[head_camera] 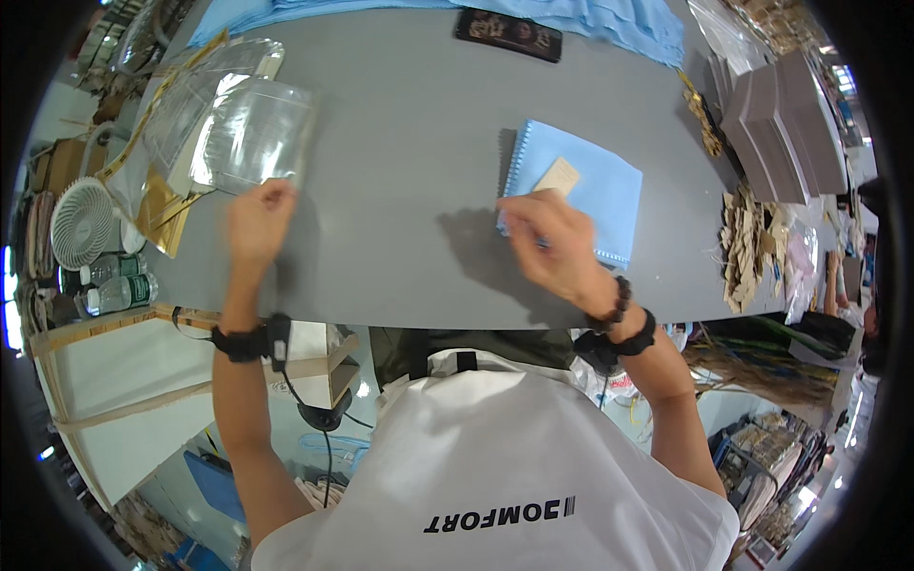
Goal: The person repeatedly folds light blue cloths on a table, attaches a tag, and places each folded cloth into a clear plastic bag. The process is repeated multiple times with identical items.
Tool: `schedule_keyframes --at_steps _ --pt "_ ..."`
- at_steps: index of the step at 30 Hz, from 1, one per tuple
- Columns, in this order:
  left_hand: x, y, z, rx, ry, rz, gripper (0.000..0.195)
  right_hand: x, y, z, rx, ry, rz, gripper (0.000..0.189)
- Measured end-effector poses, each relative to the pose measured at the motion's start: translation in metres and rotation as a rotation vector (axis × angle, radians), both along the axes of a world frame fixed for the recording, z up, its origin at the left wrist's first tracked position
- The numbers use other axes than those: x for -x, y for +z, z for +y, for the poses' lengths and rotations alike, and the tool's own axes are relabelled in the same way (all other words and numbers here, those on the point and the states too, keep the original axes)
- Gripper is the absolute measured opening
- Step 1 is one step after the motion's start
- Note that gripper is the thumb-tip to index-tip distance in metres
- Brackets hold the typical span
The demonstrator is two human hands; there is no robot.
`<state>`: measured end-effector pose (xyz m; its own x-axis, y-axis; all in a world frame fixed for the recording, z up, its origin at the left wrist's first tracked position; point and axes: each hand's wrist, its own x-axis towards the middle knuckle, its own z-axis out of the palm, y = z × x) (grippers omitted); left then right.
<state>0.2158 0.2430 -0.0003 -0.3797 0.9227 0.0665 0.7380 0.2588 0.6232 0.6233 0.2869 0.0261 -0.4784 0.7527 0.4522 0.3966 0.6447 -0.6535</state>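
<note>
My left hand (263, 214) pinches the near edge of a clear plastic bag (250, 135) at the left of the grey table. More clear plastic with gold edging (153, 203) lies beside and under that bag. On the right, my right hand (550, 243) is over the near left corner of a folded light-blue cloth (607, 185) with a stitched edge. A small cream tag (559, 176) lies on the cloth, just beyond my fingers. The right fingers are curled and blurred; whether they grip anything cannot be made out. Both wrists wear black straps.
Light-blue fabric (614, 28) spans the far edge, with a dark phone (509, 33) beside it. Stacks of grey-brown card (785, 128), a gold cord (700, 114) and a pile of tan scraps (746, 250) stand or lie right. A white fan (82, 223) and plastic bottles (121, 293) are left.
</note>
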Motion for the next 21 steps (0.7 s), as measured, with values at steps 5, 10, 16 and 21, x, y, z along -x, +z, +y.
schedule_keyframes --at_steps 5,10,16,21 --pt "-0.098 0.004 -0.021 0.077 -0.234 -0.413 0.014 0.072 -0.005 -0.007 0.359 0.110 -0.035 0.022" --pt "-0.123 0.009 -0.028 0.111 -0.283 -0.417 0.016 0.094 -0.015 0.003 0.861 0.068 0.000 0.027" --pt "-0.127 -0.001 -0.034 0.021 -0.304 -0.326 0.013 0.095 -0.019 0.001 0.720 0.040 -0.029 0.021" --pt "-0.133 -0.007 -0.036 -0.044 -0.278 -0.201 0.012 0.099 -0.023 0.004 0.690 0.046 -0.059 0.019"
